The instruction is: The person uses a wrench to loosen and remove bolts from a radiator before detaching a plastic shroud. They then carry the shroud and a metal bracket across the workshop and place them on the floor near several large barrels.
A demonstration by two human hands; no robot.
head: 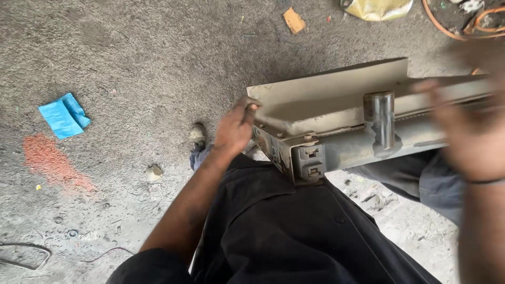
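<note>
A long beige metal part (pixel 326 100) with a flat plate, a short steel tube stub (pixel 380 118) and a bracket end (pixel 307 160) rests across my lap. My left hand (pixel 235 129) grips the part's near-left corner, fingers curled over its edge. My right hand (pixel 468 131) is blurred by motion and hovers over the part's right side; whether it touches the metal I cannot tell.
Grey concrete floor all around. A blue folded cloth (pixel 64 115) lies at the left above an orange stain (pixel 50 160). A small wood scrap (pixel 293 20), a yellow bag (pixel 379 8) and orange cable (pixel 463 26) sit at the top. My shoe (pixel 198 135) shows below the left hand.
</note>
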